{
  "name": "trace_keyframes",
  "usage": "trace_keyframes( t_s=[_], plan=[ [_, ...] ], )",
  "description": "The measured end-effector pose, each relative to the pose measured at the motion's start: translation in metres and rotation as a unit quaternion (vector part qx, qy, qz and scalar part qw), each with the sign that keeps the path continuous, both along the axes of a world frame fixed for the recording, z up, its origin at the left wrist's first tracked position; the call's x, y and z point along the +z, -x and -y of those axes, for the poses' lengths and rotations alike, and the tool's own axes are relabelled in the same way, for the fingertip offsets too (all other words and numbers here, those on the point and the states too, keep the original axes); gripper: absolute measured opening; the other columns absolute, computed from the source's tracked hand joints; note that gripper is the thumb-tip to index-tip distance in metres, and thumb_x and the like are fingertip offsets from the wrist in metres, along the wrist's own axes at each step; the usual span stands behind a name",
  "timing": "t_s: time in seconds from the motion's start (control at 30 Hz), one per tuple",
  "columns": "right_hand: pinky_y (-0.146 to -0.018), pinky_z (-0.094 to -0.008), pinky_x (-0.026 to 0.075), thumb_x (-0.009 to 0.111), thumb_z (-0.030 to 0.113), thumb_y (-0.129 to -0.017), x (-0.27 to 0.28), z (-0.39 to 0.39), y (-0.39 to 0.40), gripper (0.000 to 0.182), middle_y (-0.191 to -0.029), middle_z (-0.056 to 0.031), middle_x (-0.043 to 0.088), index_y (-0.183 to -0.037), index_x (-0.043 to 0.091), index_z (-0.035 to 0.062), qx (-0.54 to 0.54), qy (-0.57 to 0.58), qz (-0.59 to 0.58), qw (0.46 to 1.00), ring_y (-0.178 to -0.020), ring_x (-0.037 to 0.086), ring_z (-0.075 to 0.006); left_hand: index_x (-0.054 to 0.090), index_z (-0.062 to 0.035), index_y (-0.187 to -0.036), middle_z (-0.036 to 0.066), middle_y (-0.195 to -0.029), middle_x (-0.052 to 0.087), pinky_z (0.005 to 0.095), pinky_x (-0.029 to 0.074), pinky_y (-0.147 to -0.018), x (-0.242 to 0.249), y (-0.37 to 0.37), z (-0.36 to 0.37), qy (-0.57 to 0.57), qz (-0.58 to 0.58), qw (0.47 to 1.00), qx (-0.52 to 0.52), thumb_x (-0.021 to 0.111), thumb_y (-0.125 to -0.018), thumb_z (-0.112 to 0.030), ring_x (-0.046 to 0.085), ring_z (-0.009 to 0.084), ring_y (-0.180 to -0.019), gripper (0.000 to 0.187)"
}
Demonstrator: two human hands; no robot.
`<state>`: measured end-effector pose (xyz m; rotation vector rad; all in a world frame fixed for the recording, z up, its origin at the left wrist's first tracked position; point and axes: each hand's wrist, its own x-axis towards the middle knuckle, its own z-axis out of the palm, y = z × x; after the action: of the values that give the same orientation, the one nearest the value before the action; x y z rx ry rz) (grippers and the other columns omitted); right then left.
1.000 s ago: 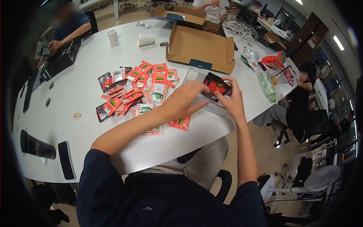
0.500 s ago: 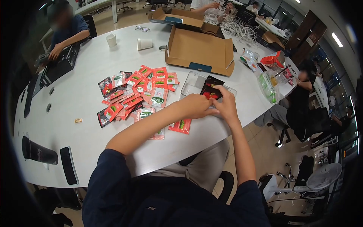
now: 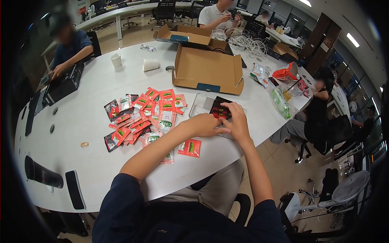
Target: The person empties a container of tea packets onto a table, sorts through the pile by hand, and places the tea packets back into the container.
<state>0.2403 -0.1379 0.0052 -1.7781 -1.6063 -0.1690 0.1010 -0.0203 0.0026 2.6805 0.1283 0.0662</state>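
A shallow clear-and-grey tray (image 3: 197, 106) lies near the table's front edge. Black-and-red sachets (image 3: 219, 107) rest in it. My left hand (image 3: 206, 125) reaches over the tray's front side, its fingertips on the sachets. From the right, my right hand (image 3: 236, 120) bends its fingers over the same sachets, its thumb close to my left hand. Both hands' fingers close on the sachets. Left of the tray spreads a loose pile of red and black sachets (image 3: 142, 111). One red sachet (image 3: 189, 148) lies apart, below my left forearm.
An open cardboard box (image 3: 206, 67) stands behind the tray. Paper cups (image 3: 150, 65), glasses (image 3: 148, 47), a phone (image 3: 75, 189) and a dark tumbler (image 3: 43, 173) are on the table. Snack bags (image 3: 280, 103) lie at the right. Other people sit around.
The head view has shifted, so the table's contents appear lower. My hands remain over the tray, and the black-and-red sachets now lie flatter in it.
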Motion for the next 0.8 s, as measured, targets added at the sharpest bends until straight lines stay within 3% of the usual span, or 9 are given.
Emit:
trace_keyframes(
  t_s=[0.17, 0.4, 0.67, 0.77, 0.8],
  plan=[
    [-0.090, -0.0427, 0.048, 0.077, 0.002, -0.072, 0.000, -0.001, 0.003, 0.049, -0.110, -0.0111, 0.059, -0.118, 0.062, 0.0069, -0.013, -0.014, 0.011, 1.000, -0.104, 0.057, -0.0333, 0.069, 0.0018, -0.094, 0.023, -0.080, 0.068, 0.0486, 0.052, -0.075, 0.005, 0.002, 0.000, 0.005, -0.001, 1.000, 0.013, 0.048, -0.096, -0.067, 0.068, 0.0413, -0.079, 0.072],
    [-0.087, -0.0427, 0.047, 0.078, 0.004, -0.072, 0.007, 0.001, 0.009, 0.048, -0.109, -0.0108, 0.057, -0.117, 0.063, 0.0059, -0.029, -0.012, 0.056, 0.998, -0.102, 0.055, -0.0324, 0.070, 0.0009, -0.094, 0.023, -0.080, 0.069, 0.0481, 0.052, -0.076, 0.006, 0.003, -0.005, 0.031, 0.020, 0.999, 0.019, 0.047, -0.096, -0.068, 0.068, 0.0411, -0.080, 0.073],
    [-0.083, -0.0402, 0.042, 0.084, 0.010, -0.067, 0.007, 0.002, 0.005, 0.056, -0.110, -0.0059, 0.055, -0.120, 0.067, 0.0102, -0.039, -0.022, 0.103, 0.994, -0.097, 0.054, -0.0266, 0.070, -0.0068, -0.111, 0.023, -0.085, 0.070, 0.0490, 0.052, -0.080, 0.005, 0.006, -0.007, 0.034, 0.022, 0.999, 0.007, 0.049, -0.096, -0.067, 0.068, 0.0415, -0.083, 0.065],
    [-0.087, -0.0424, 0.043, 0.085, 0.013, -0.066, 0.007, 0.001, 0.002, 0.057, -0.110, -0.0081, 0.055, -0.120, 0.066, 0.0093, -0.041, -0.024, 0.076, 0.996, -0.100, 0.054, -0.0287, 0.069, -0.0075, -0.114, 0.024, -0.087, 0.070, 0.0491, 0.052, -0.081, 0.020, 0.010, -0.003, 0.043, -0.014, 0.999, 0.019, 0.049, -0.096, -0.066, 0.068, 0.0416, -0.085, 0.064],
    [-0.087, -0.0424, 0.043, 0.085, 0.013, -0.066, 0.007, 0.002, 0.000, 0.057, -0.110, -0.0081, 0.055, -0.120, 0.066, 0.0093, -0.040, -0.022, 0.076, 0.996, -0.100, 0.054, -0.0287, 0.068, -0.0118, -0.115, 0.019, -0.083, 0.070, 0.0483, 0.054, -0.077, 0.012, 0.008, -0.006, 0.027, 0.002, 1.000, 0.011, 0.046, -0.094, -0.071, 0.070, 0.0376, -0.082, 0.067]
  ],
)
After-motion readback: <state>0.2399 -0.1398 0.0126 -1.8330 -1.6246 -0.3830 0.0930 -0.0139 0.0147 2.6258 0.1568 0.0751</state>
